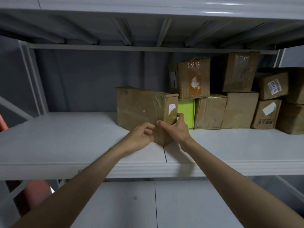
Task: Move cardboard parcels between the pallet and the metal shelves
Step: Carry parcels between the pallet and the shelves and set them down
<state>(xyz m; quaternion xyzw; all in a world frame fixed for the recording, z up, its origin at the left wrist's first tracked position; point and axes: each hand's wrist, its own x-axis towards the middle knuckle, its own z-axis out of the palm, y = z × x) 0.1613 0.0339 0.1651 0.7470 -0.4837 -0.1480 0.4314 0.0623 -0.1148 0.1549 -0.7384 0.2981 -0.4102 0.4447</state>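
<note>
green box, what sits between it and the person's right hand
Nothing separate. In the head view the right hand grips the near corner of the taped parcel, and the green box shows just behind its fingers, beside that parcel.

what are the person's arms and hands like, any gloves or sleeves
No gloves and no sleeves in view. The left hand and right hand are bare, as are both forearms up to the frame's edge. No watch, rings or wristbands can be seen.
</note>
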